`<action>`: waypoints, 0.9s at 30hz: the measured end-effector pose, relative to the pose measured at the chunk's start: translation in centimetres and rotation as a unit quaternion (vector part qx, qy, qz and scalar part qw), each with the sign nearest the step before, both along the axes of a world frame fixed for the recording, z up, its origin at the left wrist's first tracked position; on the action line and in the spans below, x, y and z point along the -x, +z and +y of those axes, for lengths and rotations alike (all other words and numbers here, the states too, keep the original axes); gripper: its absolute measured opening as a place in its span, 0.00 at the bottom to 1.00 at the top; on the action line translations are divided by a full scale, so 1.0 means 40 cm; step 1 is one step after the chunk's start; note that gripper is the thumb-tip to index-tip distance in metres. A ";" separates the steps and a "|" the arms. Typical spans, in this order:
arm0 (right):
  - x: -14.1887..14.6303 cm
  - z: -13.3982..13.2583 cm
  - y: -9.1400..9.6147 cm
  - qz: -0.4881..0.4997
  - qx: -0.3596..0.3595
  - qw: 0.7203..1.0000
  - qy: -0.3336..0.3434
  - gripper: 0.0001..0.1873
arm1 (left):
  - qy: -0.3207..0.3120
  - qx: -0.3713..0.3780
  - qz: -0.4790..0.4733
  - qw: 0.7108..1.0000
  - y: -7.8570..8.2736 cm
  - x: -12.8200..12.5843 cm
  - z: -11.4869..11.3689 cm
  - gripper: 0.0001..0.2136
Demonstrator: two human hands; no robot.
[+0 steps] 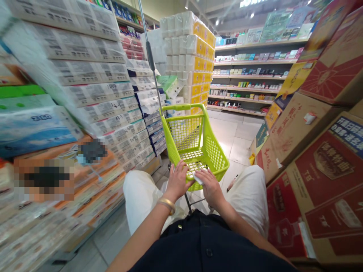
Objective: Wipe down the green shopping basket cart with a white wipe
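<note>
Between my knees is a lime-green plastic shopping basket with lattice walls. My left hand, with a gold bangle at the wrist, grips its near rim, fingers over the inside and thumb on the outer face. Beside it, my right hand presses a small white cloth or tissue against the same rim. The cloth is partly covered by my fingers. Dark metal legs show below the basket, and nothing is visible inside it.
Tissue packs are stacked high at left, with yellow-and-white paper rolls behind. Red and brown cartons line the right. A thin metal pole rises left of the basket. Stocked shelves stand across the tiled floor.
</note>
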State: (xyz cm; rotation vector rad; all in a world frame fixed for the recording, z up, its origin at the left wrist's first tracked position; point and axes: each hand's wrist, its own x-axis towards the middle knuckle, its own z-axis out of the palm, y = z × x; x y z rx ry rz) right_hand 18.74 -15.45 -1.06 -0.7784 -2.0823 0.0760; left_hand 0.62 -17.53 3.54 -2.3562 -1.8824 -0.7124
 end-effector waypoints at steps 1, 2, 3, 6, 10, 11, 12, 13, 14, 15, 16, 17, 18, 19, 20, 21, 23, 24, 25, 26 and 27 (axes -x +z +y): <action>-0.020 0.008 -0.003 0.017 0.004 1.000 -0.026 0.27 | 0.001 -0.002 -0.002 1.000 -0.001 0.001 0.000 0.16; -0.044 0.017 -0.007 0.039 0.008 0.998 -0.058 0.27 | 0.002 -0.004 -0.004 1.000 -0.003 0.001 0.000 0.16; -0.069 0.027 -0.011 0.061 0.012 0.994 -0.091 0.27 | 0.001 -0.008 -0.008 1.000 -0.004 0.002 0.000 0.17; -0.117 0.046 -0.023 0.111 0.018 0.980 -0.162 0.27 | -0.008 -0.019 -0.026 0.999 -0.010 0.003 0.002 0.18; -0.072 0.030 -0.022 0.098 0.021 0.988 -0.118 0.27 | -0.030 -0.031 -0.052 0.998 -0.016 0.006 0.008 0.17; -0.049 0.020 -0.018 0.080 0.021 0.993 -0.084 0.27 | -0.032 -0.032 -0.057 0.997 -0.016 0.007 0.009 0.16; -0.028 0.011 -0.014 0.061 0.022 0.997 -0.051 0.27 | -0.033 -0.032 -0.061 0.997 -0.017 0.008 0.009 0.15; -0.010 0.003 -0.010 0.043 0.024 0.999 -0.024 0.27 | -0.033 -0.032 -0.065 0.997 -0.018 0.008 0.009 0.15; 0.002 -0.003 -0.007 0.031 0.028 0.999 -0.007 0.28 | -0.033 -0.033 -0.068 0.997 -0.018 0.009 0.008 0.14; 0.008 -0.007 -0.004 0.025 0.031 0.999 0.002 0.28 | -0.033 -0.032 -0.069 0.997 -0.019 0.009 0.007 0.14; 0.007 -0.007 -0.002 0.023 0.032 0.999 0.002 0.28 | -0.033 -0.032 -0.071 0.996 -0.019 0.009 0.005 0.14; 0.001 -0.004 -0.002 0.024 0.034 0.999 -0.004 0.28 | -0.031 -0.030 -0.071 0.997 -0.020 0.009 0.003 0.14; -0.010 0.001 -0.003 0.027 0.034 0.999 -0.012 0.27 | -0.029 -0.028 -0.071 0.997 -0.021 0.009 0.002 0.14; -0.023 0.009 -0.006 0.032 0.034 0.999 -0.024 0.27 | -0.027 -0.026 -0.072 0.997 -0.021 0.009 0.001 0.14; -0.036 0.017 -0.009 0.040 0.033 0.998 -0.040 0.26 | -0.025 -0.022 -0.072 0.997 -0.021 0.010 0.002 0.14; -0.048 0.025 -0.012 0.050 0.032 0.997 -0.058 0.26 | -0.024 -0.019 -0.071 0.997 -0.021 0.011 0.003 0.14; -0.059 0.036 -0.017 0.073 0.029 0.992 -0.095 0.26 | -0.023 -0.012 -0.068 0.997 -0.018 0.013 0.007 0.14; -0.055 0.037 -0.018 0.081 0.026 0.991 -0.106 0.26 | -0.023 -0.009 -0.065 0.998 -0.016 0.014 0.010 0.14; -0.046 0.035 -0.018 0.084 0.024 0.990 -0.107 0.26 | -0.024 -0.008 -0.060 0.998 -0.013 0.015 0.014 0.13; -0.032 0.030 -0.017 0.080 0.023 0.992 -0.097 0.26 | -0.023 -0.008 -0.053 0.998 -0.009 0.015 0.017 0.13; -0.015 0.024 -0.015 0.071 0.023 0.994 -0.077 0.26 | -0.021 -0.008 -0.043 0.999 -0.006 0.014 0.020 0.12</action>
